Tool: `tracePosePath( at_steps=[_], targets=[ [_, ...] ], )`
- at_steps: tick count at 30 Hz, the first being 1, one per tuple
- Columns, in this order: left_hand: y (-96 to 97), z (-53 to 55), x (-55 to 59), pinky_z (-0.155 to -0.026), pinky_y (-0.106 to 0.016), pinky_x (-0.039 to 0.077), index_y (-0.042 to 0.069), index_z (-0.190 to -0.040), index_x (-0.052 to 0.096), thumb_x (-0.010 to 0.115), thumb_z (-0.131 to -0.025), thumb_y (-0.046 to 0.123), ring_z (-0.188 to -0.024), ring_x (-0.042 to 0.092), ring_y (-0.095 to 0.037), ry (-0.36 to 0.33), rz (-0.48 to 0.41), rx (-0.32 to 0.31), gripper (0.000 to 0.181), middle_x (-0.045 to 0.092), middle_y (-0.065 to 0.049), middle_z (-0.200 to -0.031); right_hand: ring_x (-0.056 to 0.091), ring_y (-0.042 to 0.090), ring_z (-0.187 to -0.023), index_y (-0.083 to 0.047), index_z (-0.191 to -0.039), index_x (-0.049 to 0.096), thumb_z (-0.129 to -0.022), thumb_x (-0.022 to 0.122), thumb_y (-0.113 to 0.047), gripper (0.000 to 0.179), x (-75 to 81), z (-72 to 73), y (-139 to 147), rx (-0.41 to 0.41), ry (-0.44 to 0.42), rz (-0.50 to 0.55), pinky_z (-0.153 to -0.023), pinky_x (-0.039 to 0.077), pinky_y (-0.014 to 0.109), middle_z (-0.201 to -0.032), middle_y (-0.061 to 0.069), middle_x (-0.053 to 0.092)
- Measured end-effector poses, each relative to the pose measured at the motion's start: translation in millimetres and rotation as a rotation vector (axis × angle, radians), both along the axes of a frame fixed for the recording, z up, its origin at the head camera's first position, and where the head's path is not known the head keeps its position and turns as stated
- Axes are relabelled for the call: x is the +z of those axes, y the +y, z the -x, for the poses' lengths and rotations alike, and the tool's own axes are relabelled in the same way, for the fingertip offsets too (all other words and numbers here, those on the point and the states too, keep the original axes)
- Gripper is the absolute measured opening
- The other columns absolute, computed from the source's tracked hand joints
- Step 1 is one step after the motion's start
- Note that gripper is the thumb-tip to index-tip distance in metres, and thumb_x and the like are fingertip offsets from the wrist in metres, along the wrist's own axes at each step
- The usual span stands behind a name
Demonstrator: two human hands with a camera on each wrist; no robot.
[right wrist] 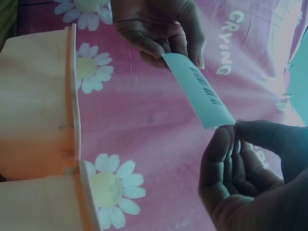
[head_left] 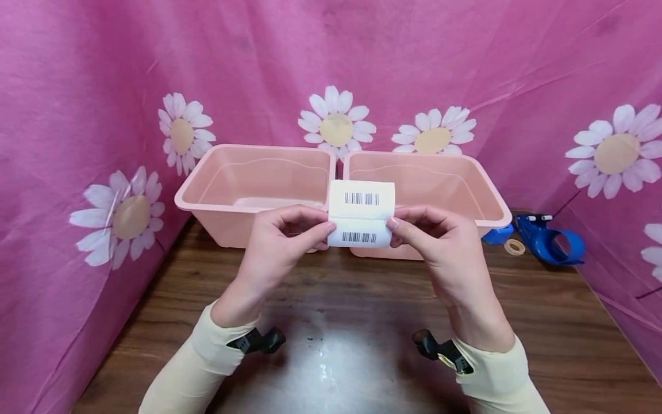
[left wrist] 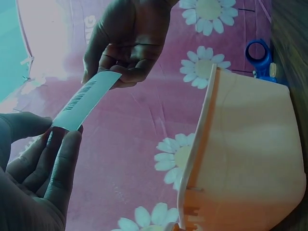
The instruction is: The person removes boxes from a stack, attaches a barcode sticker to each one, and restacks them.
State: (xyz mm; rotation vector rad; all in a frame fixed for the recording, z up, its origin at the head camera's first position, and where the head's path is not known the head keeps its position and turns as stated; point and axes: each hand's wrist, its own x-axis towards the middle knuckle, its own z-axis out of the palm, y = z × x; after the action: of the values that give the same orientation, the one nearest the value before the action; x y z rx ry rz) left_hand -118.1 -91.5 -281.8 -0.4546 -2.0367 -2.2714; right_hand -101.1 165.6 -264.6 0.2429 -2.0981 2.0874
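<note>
Two printed barcodes show on a white strip of barcode labels [head_left: 361, 214], held up in front of the bins in the head view. A crease or gap runs across its middle. My left hand [head_left: 279, 253] pinches its left edge between thumb and fingers; my right hand [head_left: 445, 253] pinches the right edge likewise. In the left wrist view the label strip [left wrist: 86, 102] bows slightly between both hands. The right wrist view shows the same curved strip [right wrist: 199, 91] from the other side, with one barcode visible.
Two pink plastic bins, a left one [head_left: 217, 227] and a right one [head_left: 491, 195], stand side by side at the back of the wooden table [head_left: 331, 322]. At the right lie a blue tape dispenser [head_left: 553, 244] and a small tan ring [head_left: 514, 247]. A pink flowered curtain [head_left: 258, 69] hangs behind.
</note>
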Motion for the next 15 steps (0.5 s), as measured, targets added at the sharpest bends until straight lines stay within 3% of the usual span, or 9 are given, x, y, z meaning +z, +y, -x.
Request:
tracePosePath(
  at_steps=[15],
  targets=[
    [3.3, 2.5, -3.3, -0.073, -0.029, 0.070, -0.015, -0.116, 0.078, 0.082, -0.094, -0.007, -0.073, 0.077, -0.010, 0.017, -0.016, 0.007, 0.024, 0.084, 0.005, -0.098, 0.074, 0.018, -0.078, -0.002, -0.110, 0.086, -0.099, 0.083, -0.001, 0.011, -2.1, 1.4, 2.5, -0.009, 0.025, 0.000, -0.078, 0.070, 0.027, -0.101, 0.004, 0.084]
  ],
)
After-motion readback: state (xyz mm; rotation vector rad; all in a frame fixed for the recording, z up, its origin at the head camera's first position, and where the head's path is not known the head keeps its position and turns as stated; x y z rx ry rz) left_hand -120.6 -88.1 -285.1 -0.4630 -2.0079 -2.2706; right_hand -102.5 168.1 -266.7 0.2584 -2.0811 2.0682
